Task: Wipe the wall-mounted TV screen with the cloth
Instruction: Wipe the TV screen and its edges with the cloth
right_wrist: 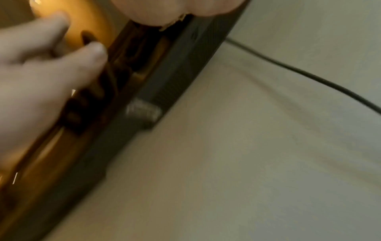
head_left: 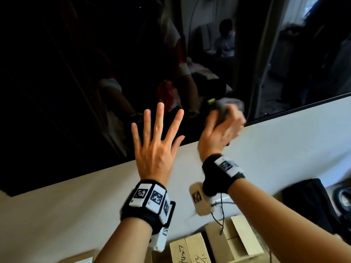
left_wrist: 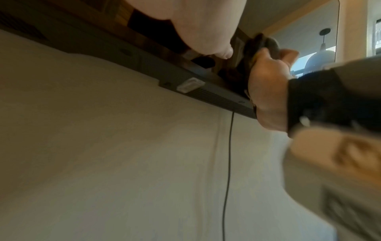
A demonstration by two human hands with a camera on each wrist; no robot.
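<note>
Nearest to the camera, below both wrists, stand several brown cardboard boxes; the one with raised flaps seems open, but its contents are not visible. Further on, the left hand is spread wide, fingers straight, against the lower part of the large black glossy wall-mounted TV screen. Just beside it, the right hand grips a small grey soft cloth, bunched up and pressed on the glass near the bottom edge. I judge the cloth light and limp, best held bunched in the palm; the screen looks fragile, so gentle pressure is wise.
</note>
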